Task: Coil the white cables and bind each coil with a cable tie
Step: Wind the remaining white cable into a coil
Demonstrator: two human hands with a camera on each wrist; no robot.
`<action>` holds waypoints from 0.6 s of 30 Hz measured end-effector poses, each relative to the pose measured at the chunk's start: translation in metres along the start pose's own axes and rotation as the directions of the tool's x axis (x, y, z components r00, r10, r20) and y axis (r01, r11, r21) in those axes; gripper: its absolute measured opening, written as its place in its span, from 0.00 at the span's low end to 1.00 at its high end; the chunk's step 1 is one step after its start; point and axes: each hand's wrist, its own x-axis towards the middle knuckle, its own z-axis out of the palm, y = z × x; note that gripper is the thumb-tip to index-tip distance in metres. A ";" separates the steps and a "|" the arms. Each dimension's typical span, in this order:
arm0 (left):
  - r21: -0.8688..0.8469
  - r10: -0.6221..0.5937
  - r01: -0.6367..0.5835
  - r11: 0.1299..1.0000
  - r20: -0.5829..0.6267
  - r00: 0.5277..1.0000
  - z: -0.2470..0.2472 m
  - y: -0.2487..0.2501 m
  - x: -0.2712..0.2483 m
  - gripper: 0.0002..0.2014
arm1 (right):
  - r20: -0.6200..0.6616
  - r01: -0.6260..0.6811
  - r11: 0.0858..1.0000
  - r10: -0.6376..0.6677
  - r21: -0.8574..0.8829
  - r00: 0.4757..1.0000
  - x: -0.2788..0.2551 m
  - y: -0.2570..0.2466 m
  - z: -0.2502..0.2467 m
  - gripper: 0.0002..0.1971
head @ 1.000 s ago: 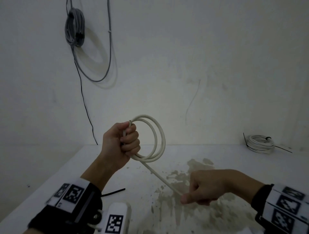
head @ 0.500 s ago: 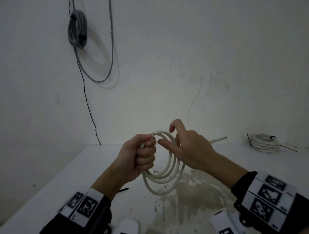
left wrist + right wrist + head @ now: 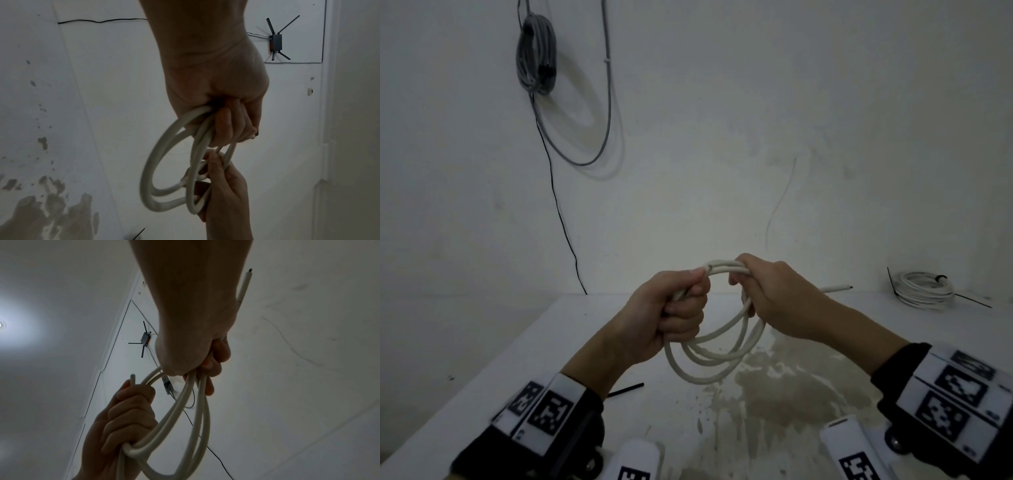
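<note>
White cable point(image 3: 717, 356) coil held in left hand point(image 3: 667, 315) and right hand point(image 3: 774, 301)

right hand point(image 3: 195, 344) and left hand point(image 3: 123, 415) both grip white cable coil point(image 3: 185, 415).

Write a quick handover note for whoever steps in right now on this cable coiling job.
Left hand grips one side of the white cable coil, held above the table.
Right hand grips the opposite side; the free end sticks out past it.
Done: one bound coil at the table's far right.
Left: bind this coil. A black cable tie lies near the left wrist.
</note>
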 end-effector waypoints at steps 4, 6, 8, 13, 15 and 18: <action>0.036 0.076 -0.073 0.997 -0.075 0.994 0.004 0.000 0.004 0.15 | 0.001 -0.016 0.997 0.016 0.071 1.000 0.001 0.000 -0.005 0.13; 0.006 0.109 -0.110 0.994 -0.160 0.981 0.007 -0.001 0.006 0.15 | 0.006 -0.038 0.986 0.037 0.162 0.999 0.001 -0.003 -0.005 0.14; -0.039 0.137 -0.152 0.988 -0.260 0.956 0.009 0.000 0.009 0.14 | 0.015 -0.079 0.948 0.079 0.308 0.997 0.000 -0.007 -0.002 0.17; -0.021 0.107 -0.120 0.993 -0.310 0.945 0.013 0.005 0.015 0.14 | -0.155 0.006 0.935 0.052 0.355 0.987 -0.002 -0.002 0.005 0.10; 0.035 0.091 -0.084 0.996 -0.278 0.956 0.017 0.005 0.016 0.13 | -0.283 0.036 0.957 0.050 0.288 0.958 -0.001 0.002 0.005 0.10; 0.035 0.052 -0.046 0.998 -0.213 0.976 0.018 0.006 0.015 0.12 | -0.356 0.034 0.974 0.050 0.224 0.933 0.001 0.004 0.008 0.10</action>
